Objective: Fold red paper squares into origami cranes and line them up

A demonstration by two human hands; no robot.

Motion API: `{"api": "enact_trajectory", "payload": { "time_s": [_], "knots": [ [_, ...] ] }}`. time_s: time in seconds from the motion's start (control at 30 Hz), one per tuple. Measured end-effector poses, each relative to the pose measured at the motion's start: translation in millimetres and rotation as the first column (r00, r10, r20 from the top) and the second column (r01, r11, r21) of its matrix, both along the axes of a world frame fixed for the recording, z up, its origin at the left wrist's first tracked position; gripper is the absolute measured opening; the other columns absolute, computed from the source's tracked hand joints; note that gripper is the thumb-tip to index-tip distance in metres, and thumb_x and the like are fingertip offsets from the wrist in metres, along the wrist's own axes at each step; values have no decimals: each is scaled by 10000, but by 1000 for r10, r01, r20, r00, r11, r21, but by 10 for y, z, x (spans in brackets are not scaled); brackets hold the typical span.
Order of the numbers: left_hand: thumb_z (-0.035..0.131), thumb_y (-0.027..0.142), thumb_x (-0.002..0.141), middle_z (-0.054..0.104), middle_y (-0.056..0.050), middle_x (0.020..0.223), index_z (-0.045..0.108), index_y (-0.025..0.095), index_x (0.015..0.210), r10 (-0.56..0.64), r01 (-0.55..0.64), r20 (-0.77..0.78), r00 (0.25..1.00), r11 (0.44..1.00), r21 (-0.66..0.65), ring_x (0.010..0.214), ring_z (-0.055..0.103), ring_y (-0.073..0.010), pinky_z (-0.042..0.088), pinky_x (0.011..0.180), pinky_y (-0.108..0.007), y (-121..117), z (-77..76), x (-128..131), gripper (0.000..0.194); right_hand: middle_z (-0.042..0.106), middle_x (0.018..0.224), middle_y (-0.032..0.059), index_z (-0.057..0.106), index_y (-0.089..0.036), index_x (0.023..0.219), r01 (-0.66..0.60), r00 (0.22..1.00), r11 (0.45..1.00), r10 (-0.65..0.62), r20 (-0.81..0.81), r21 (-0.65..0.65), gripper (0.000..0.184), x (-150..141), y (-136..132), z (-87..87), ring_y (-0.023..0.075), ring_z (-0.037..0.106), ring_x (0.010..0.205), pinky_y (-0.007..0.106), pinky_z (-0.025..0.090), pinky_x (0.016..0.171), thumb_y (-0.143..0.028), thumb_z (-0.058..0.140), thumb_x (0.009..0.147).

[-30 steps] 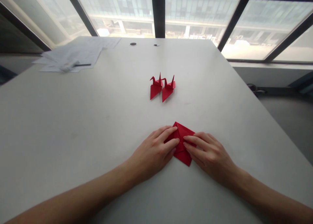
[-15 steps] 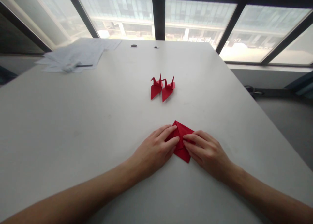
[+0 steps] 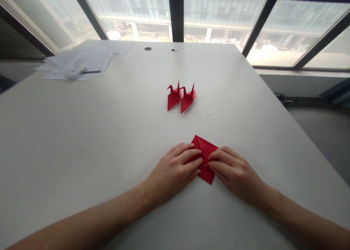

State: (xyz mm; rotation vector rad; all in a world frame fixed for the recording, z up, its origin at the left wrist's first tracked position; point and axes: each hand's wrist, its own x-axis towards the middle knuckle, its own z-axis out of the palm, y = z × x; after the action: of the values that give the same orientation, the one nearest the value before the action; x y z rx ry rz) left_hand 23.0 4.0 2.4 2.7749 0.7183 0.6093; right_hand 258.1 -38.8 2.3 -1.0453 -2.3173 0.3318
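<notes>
Left hand [image 3: 179, 166], fingers slightly spread, presses folded red paper [image 3: 205, 145]; right hand [image 3: 232, 168], fingers bunched, grips its right side on the desk [image 3: 123, 115].

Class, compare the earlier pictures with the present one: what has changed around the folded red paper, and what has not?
The left hand has shifted slightly, its fingers now spread lower across the folded red paper. The right hand has moved its fingertips slightly to the right. Neither hand has let go. The two red paper cranes and the white sheets stayed put.
</notes>
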Motion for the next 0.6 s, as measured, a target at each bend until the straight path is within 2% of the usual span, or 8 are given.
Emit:
{"api": "enact_trajectory", "payload": {
  "time_s": [0.33, 0.6],
  "knots": [
    [567, 279, 977, 645, -44, 1270, 692, 224, 1149, 23, -23, -2, 1000, 1000, -19, 1249, 531, -249, 442, 1119, -453, 2, 0, 0, 219, 649, 935, 89, 656, -147, 935, -5, 990, 999, -2, 141, 51, 168, -24, 7, -73, 217, 547, 870, 396, 494, 805, -128, 497, 985],
    [563, 283, 976, 649, -59, 1250, 695, 209, 1148, 15, -15, -11, 1000, 1000, -9, 1243, 536, -243, 434, 1137, -446, 15, 21, 23, 229, 634, 910, 88, 654, -142, 911, -13, 986, 996, -1, 165, 85, 176, -31, 3, -56, 211, 544, 849, 379, 481, 792, -119, 494, 981]
  ]
}}
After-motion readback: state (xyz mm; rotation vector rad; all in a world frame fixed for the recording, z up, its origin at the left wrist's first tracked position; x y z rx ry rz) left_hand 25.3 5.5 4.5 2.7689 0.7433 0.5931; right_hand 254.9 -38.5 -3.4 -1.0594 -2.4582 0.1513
